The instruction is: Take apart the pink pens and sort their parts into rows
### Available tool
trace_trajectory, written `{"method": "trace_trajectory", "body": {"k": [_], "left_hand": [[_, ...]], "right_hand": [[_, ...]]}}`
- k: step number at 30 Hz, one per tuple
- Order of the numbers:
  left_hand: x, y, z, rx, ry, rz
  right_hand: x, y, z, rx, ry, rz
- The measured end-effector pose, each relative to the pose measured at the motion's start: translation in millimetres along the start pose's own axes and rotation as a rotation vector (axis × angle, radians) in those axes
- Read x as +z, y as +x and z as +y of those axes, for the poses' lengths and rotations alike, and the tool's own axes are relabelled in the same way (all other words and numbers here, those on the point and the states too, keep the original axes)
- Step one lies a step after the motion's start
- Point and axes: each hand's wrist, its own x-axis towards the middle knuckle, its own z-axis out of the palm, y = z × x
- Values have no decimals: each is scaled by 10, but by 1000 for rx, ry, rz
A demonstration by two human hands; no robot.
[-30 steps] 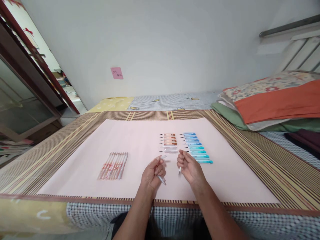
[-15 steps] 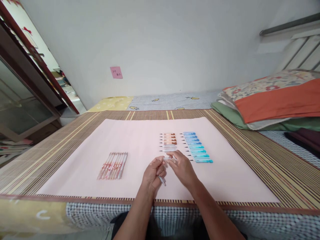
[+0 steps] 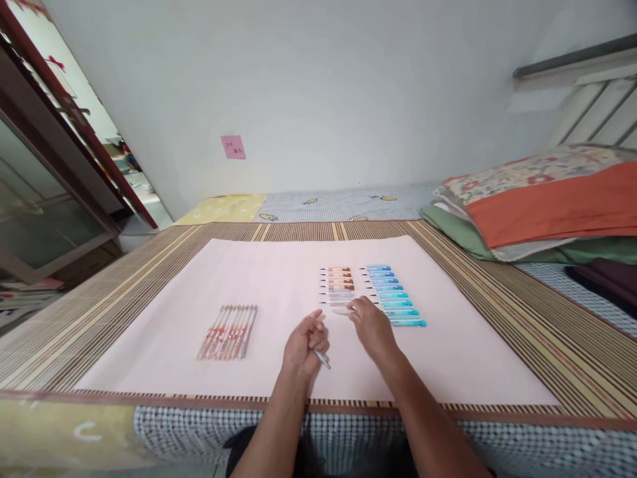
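White pen piece [image 3: 341,311] is just nearside of the brown-and-clear pens [image 3: 339,279], tips of right hand [image 3: 371,324] pinched on it; can't tell if it touches the sheet. Left hand [image 3: 303,342]: lower fingers curled round grey pen piece [image 3: 323,359]. Blue pens [image 3: 397,296] right, patterned pens [image 3: 227,333] left, on pink sheet [image 3: 164,292].

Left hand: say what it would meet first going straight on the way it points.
The left hand would probably meet the nearest pale pen in the middle column first; the hand's height is unclear.
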Motion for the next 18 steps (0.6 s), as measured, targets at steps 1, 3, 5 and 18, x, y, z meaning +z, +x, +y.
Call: {"method": "trace_trajectory", "body": {"k": [1,3,5,18], "left_hand": [[-2,-2,3,-2,-12,4],[-6,-5,8,-6,-31,8],[-7,-9,16,-9,-41,7],[8,-21,26,-22,-41,9]], "right_hand": [[27,2,-4,3,-8,1],[68,4,-9,12,-32,4],[92,9,-2,31,-67,8],[207,47,55,63,-127,44]]}}
